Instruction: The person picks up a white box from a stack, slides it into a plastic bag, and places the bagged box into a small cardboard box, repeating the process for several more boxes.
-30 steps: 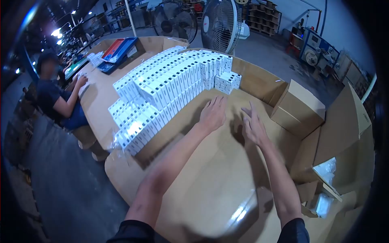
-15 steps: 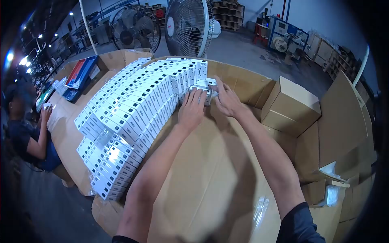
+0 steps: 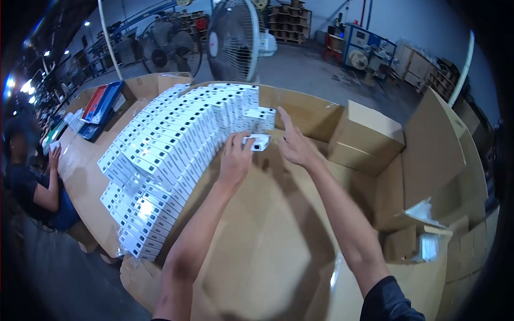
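My left hand (image 3: 236, 158) is closed on a small white box (image 3: 259, 142), which sticks out past the fingertips to the right. Just to the right, my right hand (image 3: 295, 143) holds nothing, its index finger stretched up and the fingers apart. Beyond both hands, a short row of white boxes (image 3: 260, 116) stands at the end of the big stack. That stack of many white boxes (image 3: 166, 136), with small dark squares on their ends, runs in rows from the centre to the lower left.
Brown cardboard (image 3: 251, 224) covers the work surface. A closed carton (image 3: 369, 134) and an open carton (image 3: 436, 139) stand on the right. A blue tray (image 3: 110, 104) lies at the back left. One person (image 3: 40, 182) sits on the left. Fans (image 3: 233, 43) stand behind.
My left hand has drawn back from the row of boxes and now has one white box in it. My right hand has come away from the boxes. The camera view has shifted slightly.
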A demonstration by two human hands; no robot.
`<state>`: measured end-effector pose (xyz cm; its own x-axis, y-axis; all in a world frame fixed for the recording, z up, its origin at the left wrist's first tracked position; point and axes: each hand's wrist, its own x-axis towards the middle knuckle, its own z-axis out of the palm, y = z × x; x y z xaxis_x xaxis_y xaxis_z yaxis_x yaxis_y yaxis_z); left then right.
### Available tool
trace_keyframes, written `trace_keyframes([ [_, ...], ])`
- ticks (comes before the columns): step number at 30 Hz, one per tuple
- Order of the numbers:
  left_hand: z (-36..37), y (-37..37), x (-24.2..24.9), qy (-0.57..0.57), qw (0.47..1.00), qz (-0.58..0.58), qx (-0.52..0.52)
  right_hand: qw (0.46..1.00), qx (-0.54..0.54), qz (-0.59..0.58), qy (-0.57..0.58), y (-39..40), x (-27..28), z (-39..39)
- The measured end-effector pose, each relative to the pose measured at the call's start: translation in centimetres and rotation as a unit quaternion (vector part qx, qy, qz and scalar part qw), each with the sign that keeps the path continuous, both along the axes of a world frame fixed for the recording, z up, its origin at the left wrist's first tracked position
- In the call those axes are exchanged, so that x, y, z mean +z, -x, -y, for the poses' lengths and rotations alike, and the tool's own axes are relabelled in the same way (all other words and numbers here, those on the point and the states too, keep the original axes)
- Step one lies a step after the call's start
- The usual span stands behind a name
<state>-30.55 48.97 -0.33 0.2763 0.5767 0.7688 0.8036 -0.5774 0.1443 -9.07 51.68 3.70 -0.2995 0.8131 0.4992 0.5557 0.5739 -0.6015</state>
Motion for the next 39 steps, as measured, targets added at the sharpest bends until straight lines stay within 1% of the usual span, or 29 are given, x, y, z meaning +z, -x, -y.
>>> trace_keyframes([
  [2,4.3,-1.4,2.2,0.025,0.999,0.040,-0.027,0.989,-0.008,-0.091,0.113,-1.4,1.3,5.4],
  [3,6.0,-2.0,2.7,0.033,0.998,0.047,-0.036,0.964,-0.002,-0.171,0.202,-2.1,1.0,7.5],
  [5,10.0,-3.9,3.9,0.029,0.995,0.061,-0.072,0.908,0.029,-0.276,0.314,-3.9,2.9,13.7],
  [7,14.4,-6.5,5.8,0.003,0.991,0.062,-0.117,0.875,0.089,-0.321,0.352,-6.9,3.7,19.2],
  [8,16.7,-8.0,6.7,-0.009,0.989,0.058,-0.134,0.854,0.111,-0.372,0.345,-8.0,4.8,22.1],
  [10,20.7,-11.0,7.8,-0.005,0.981,0.032,-0.190,0.845,0.123,-0.401,0.332,-10.5,6.2,26.9],
  [12,23.2,-14.3,9.4,-0.011,0.970,0.014,-0.241,0.857,0.115,-0.395,0.311,-13.6,6.9,30.5],
  [13,24.4,-16.3,10.0,-0.011,0.964,0.011,-0.267,0.859,0.089,-0.410,0.294,-14.9,7.5,32.3],
  [15,26.7,-20.0,11.6,0.018,0.942,0.015,-0.334,0.893,0.031,-0.371,0.253,-18.4,8.0,35.1],
  [16,27.5,-21.9,12.7,0.043,0.927,0.024,-0.373,0.908,0.003,-0.349,0.234,-20.3,8.4,36.5],
  [17,27.9,-23.8,13.7,0.067,0.910,0.032,-0.409,0.925,-0.046,-0.291,0.238,-22.7,10.0,37.9],
  [18,28.2,-25.7,14.6,0.087,0.907,0.035,-0.411,0.893,-0.033,-0.380,0.239,-24.5,10.2,39.0],
  [20,27.9,-29.9,16.2,0.127,0.902,0.040,-0.412,0.920,-0.096,-0.337,0.174,-29.3,10.9,40.0],
  [21,27.0,-32.4,16.2,0.164,0.898,0.044,-0.405,0.937,-0.142,-0.280,0.150,-31.9,11.4,40.1],
  [22,26.0,-35.3,16.4,0.171,0.900,0.047,-0.399,0.949,-0.185,-0.221,0.126,-34.4,12.0,39.9],
  [23,24.7,-38.1,16.3,0.234,0.886,0.047,-0.398,0.970,-0.231,-0.073,-0.009,-37.0,12.1,39.1],
  [24,22.8,-41.0,15.8,0.200,0.898,0.020,-0.391,0.964,-0.257,-0.066,0.013,-38.7,12.2,38.4],
  [25,20.6,-43.9,15.0,0.194,0.902,-0.013,-0.385,0.957,-0.282,-0.059,0.035,-40.4,12.4,37.6],
  [26,18.3,-46.8,13.8,0.201,0.909,-0.046,-0.361,0.953,-0.290,-0.060,0.059,-41.5,12.7,36.8],
  [27,16.2,-49.5,12.6,0.210,0.915,-0.080,-0.336,0.953,-0.293,-0.057,0.050,-42.8,12.3,35.8],
  [28,14.4,-51.9,11.8,0.246,0.914,-0.136,-0.293,0.953,-0.296,-0.055,0.038,-44.1,11.5,34.6],
  [29,12.8,-53.8,11.1,0.280,0.908,-0.191,-0.247,0.953,-0.298,-0.054,0.026,-45.1,10.8,33.5],
  [32,8.7,-58.0,7.8,0.276,0.896,-0.270,-0.219,0.948,-0.295,-0.116,0.011,-46.8,9.3,31.5],
  [33,8.3,-59.0,7.7,0.304,0.873,-0.327,-0.198,0.945,-0.304,-0.118,0.001,-47.2,9.1,31.2],
  [35,7.0,-59.9,6.1,0.280,0.861,-0.361,-0.224,0.943,-0.293,-0.161,0.007,-47.8,9.1,31.1],
  [36,5.9,-60.0,4.5,0.268,0.853,-0.379,-0.237,0.940,-0.287,-0.184,0.011,-47.8,9.0,31.0],
  [37,5.1,-59.6,3.3,0.234,0.866,-0.346,-0.276,0.938,-0.293,-0.185,0.007,-47.8,8.8,30.9],
  [38,4.0,-59.8,2.6,0.256,0.876,-0.316,-0.259,0.939,-0.288,-0.189,0.003,-47.9,8.7,30.9],
  [39,4.1,-60.0,3.5,0.276,0.885,-0.285,-0.243,0.940,-0.283,-0.191,-0.001,-47.9,8.8,30.9],
])
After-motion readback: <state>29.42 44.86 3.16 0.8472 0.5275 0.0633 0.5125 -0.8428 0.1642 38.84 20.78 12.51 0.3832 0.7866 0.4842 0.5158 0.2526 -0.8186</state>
